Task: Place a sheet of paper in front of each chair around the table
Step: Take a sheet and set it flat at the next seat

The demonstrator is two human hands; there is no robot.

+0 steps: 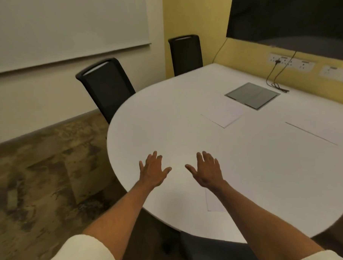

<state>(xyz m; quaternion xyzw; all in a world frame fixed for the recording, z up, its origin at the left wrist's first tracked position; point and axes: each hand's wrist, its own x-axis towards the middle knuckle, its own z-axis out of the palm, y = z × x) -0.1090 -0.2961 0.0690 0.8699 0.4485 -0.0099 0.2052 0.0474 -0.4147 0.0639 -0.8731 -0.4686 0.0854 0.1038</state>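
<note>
Both of my hands hover over the near left part of the white table (185, 113), fingers spread and holding nothing: my left hand (153, 171) and my right hand (206, 170). A white sheet of paper (224, 112) lies mid-table beside the grey floor-box cover. A second sheet (320, 132) lies at the right. A third sheet (214, 201) lies near the front edge, partly hidden under my right forearm. Two black chairs stand at the far side: one (108, 87) on the left, another (186, 54) by the yellow wall.
A grey cable hatch (252, 95) is set in the tabletop, with black cables (276, 80) running to wall sockets. A dark screen (291, 16) hangs on the yellow wall, a whiteboard (64, 26) on the left wall. A dark chair seat (211, 248) shows below the table's near edge.
</note>
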